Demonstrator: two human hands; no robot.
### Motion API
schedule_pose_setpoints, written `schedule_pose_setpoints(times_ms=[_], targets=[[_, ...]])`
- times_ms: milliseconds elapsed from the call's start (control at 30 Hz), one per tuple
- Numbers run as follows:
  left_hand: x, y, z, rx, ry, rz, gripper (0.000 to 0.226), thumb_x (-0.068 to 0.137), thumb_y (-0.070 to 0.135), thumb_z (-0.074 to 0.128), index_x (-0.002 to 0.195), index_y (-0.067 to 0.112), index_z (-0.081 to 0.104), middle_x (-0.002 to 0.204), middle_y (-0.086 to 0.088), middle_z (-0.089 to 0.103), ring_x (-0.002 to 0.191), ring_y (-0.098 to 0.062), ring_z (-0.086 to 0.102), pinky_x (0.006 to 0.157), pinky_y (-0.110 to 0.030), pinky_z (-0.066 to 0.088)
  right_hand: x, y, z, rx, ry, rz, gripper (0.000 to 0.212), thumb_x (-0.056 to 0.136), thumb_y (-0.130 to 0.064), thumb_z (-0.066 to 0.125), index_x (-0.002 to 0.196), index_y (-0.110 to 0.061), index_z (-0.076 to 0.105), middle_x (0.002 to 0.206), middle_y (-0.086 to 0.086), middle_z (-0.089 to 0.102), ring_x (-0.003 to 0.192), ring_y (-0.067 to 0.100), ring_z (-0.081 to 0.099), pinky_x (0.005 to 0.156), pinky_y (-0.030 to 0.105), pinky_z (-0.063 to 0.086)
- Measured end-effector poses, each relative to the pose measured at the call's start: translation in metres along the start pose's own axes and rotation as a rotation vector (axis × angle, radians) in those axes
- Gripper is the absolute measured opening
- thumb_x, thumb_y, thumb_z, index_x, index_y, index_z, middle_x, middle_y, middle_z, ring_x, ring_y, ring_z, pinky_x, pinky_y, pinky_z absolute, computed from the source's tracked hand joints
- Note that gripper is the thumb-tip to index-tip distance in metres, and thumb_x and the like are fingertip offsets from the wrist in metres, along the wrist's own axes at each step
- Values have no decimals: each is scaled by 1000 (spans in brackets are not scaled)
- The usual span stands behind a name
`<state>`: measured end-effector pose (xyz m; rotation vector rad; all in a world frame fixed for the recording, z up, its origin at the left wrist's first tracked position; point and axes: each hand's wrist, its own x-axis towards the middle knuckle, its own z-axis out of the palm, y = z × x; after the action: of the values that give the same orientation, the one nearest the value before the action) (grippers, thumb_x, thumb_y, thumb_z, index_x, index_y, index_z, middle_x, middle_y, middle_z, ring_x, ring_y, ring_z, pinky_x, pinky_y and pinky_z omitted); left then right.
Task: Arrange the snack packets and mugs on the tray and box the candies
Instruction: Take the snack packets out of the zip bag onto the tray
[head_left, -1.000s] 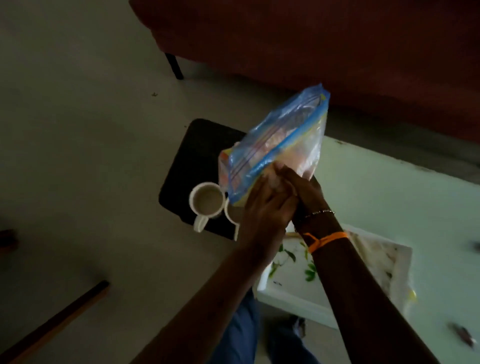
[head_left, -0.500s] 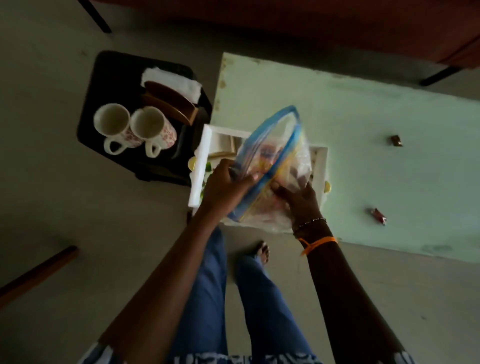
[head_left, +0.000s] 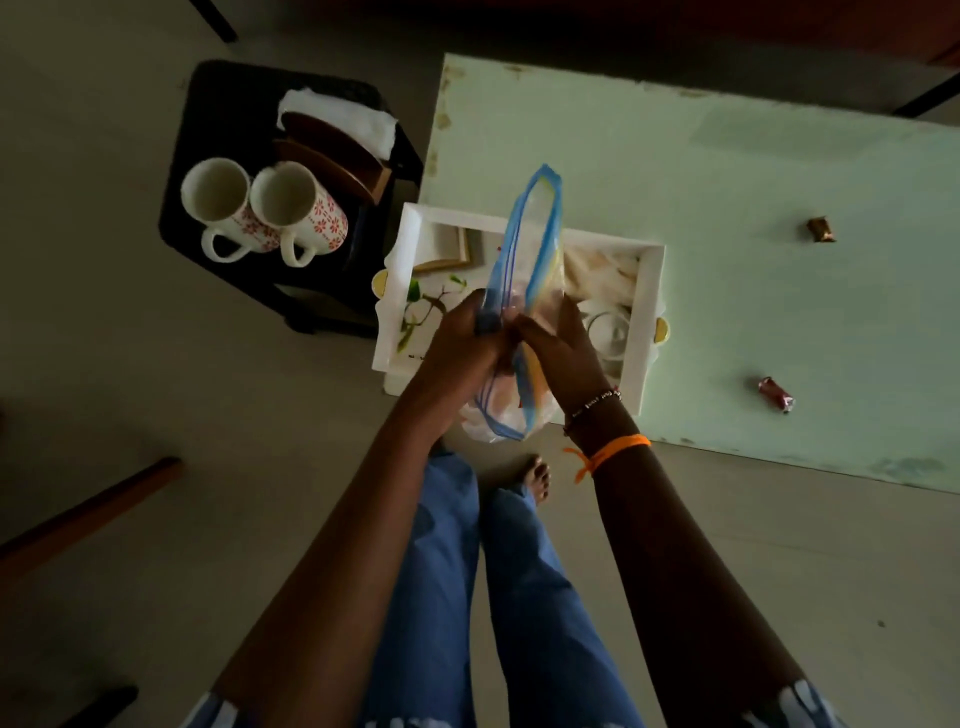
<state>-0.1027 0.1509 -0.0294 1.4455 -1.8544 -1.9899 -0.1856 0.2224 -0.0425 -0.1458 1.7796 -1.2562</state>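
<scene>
Both hands hold a clear zip bag (head_left: 524, 270) with blue seal strips upright above the white tray (head_left: 400, 260), which sits at the near left corner of the pale green desk (head_left: 727, 208). The left hand (head_left: 462, 348) has its fingers (head_left: 480, 312) closed around the bag's left edge, while the right hand (head_left: 563, 353) pinches the right side, fingers folded onto the plastic. The bag's mouth rises above the fingers and its bulging bottom hangs below them, past the desk edge. Snack packets inside are blurred. Two flowered mugs (head_left: 265, 213) stand touching on a black stool (head_left: 208, 104) left of the desk. Two wrapped candies lie well apart on the desk: a brown one (head_left: 821, 229) and a red one (head_left: 775, 394).
</scene>
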Motion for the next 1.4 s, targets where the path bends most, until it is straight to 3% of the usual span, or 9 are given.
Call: schedule_pose_setpoints(times_ms=[133, 233, 400, 600, 833, 1000, 1100, 1200, 1400], targets=[[-10, 1, 3, -37, -26, 37, 30, 83, 4, 52, 81, 32, 62, 54, 6, 59, 47, -3, 54, 53, -21, 49, 2, -3, -13, 7, 3, 89, 32, 84, -7, 62, 110, -14, 45, 107, 10, 59, 84, 14, 57, 75, 25, 47], [-15, 3, 0, -20, 101, 62, 27, 85, 6, 52, 74, 28, 61, 40, 7, 51, 37, -3, 43, 42, -20, 37, 0, -5, -21, -279, 100, 43, 51, 75, -2, 66, 120, -6, 41, 105, 17, 62, 92, 29, 59, 79, 38, 50], [-26, 9, -1, 68, 175, 102, 23, 90, 9, 50, 107, 17, 64, 54, 3, 49, 45, -2, 45, 50, -16, 37, -15, -22, -14, -373, 405, -269, 56, 69, -21, 71, 114, -5, 42, 100, 11, 60, 93, 32, 59, 77, 43, 48], [-49, 23, -8, 209, 285, 221, 27, 88, 6, 47, 109, 10, 65, 55, 14, 48, 47, 0, 47, 51, -11, 36, -13, -31, 10, -382, 272, -87, 46, 81, -8, 53, 121, -5, 29, 91, 13, 59, 91, 39, 62, 78, 42, 48], [-84, 27, -62, 275, 630, 288, 29, 89, 4, 48, 113, 8, 63, 107, -13, 69, 92, -12, 57, 68, 5, 35, -24, -40, -1, -155, -123, -42, 44, 83, 17, 38, 108, -18, 27, 90, 18, 61, 62, 26, 62, 56, 33, 50], [-98, 23, -61, 343, 610, 342, 30, 89, 18, 50, 115, 13, 63, 107, -5, 70, 93, -12, 63, 76, -22, 50, -32, -44, -11, -513, 83, -228, 50, 75, 19, 38, 119, -7, 41, 104, 19, 67, 86, 38, 66, 72, 48, 55], [-91, 13, -49, 464, 600, 348, 28, 90, 21, 53, 114, 15, 65, 103, -15, 72, 92, -29, 66, 74, -36, 49, -48, -43, -5, -756, 325, -418, 47, 67, 15, 42, 111, -2, 50, 107, 16, 64, 98, 39, 56, 82, 38, 38], [-82, 3, -37, 533, 594, 298, 29, 92, 32, 49, 112, 21, 66, 99, -16, 72, 88, -32, 65, 66, -32, 41, -63, -32, 15, -897, 261, -595, 28, 67, 6, 50, 92, -2, 60, 101, 21, 62, 94, 40, 53, 79, 33, 29], [-82, -6, -25, 485, 593, 323, 29, 92, 30, 49, 113, 18, 65, 95, -10, 74, 83, -23, 68, 65, -21, 38, -26, 5, 44, -854, -218, 83, 13, 87, -13, 49, 94, -5, 58, 97, 21, 61, 105, 29, 56, 77, 33, 41]])
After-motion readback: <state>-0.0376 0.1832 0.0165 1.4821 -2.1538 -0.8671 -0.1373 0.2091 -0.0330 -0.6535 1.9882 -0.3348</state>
